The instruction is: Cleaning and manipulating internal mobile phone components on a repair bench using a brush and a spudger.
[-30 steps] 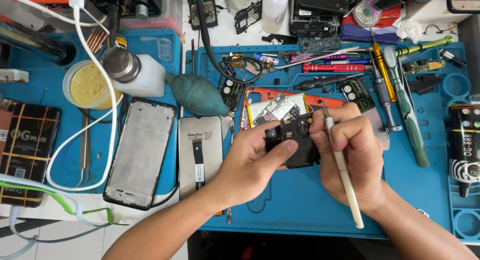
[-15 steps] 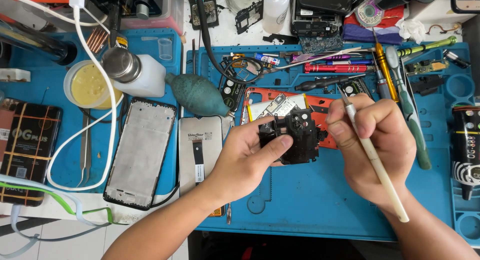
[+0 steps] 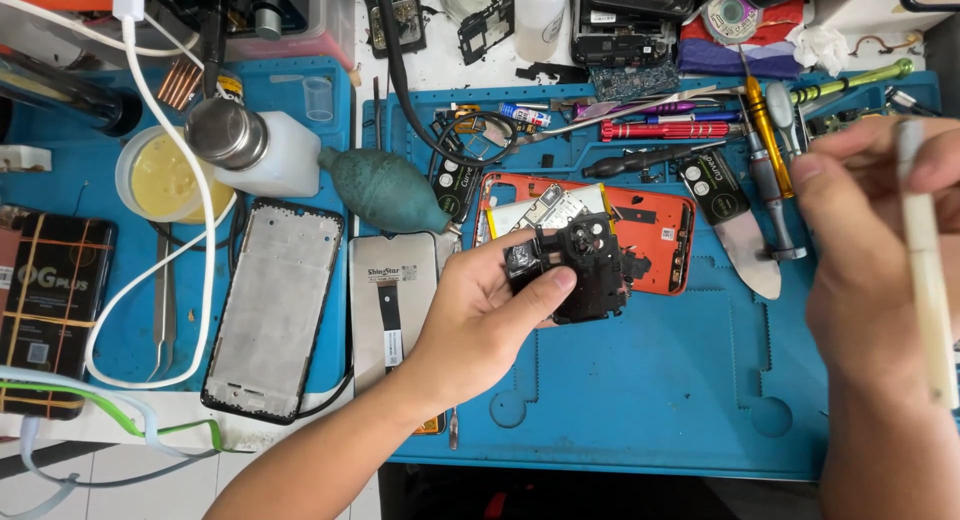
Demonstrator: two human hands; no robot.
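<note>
The right hand (image 3: 880,250) now sits well apart from the black phone part (image 3: 585,265), carrying the white stick (image 3: 925,270) away; only left-hand fingers (image 3: 545,285) remain on it.

1. Black plastic phone inner cover piece (image 3: 585,265), irregular outline, round camera-type cutouts near its top. Pinched in the left hand (image 3: 490,320): thumb on the near face, fingers behind. Held tilted above the blue silicone work mat (image 3: 640,400), roughly mat centre, overlapping the view of the orange phone back shell (image 3: 650,230) below it.
2. Cream-white slim stick tool (image 3: 925,270), plain straight shaft, gripped in the right hand (image 3: 870,280) at the mat's right edge. Runs near-vertical in view, top end between fingertips, lower end past the palm. Blurred; tip shape unreadable. Well apart from the black piece.
</note>
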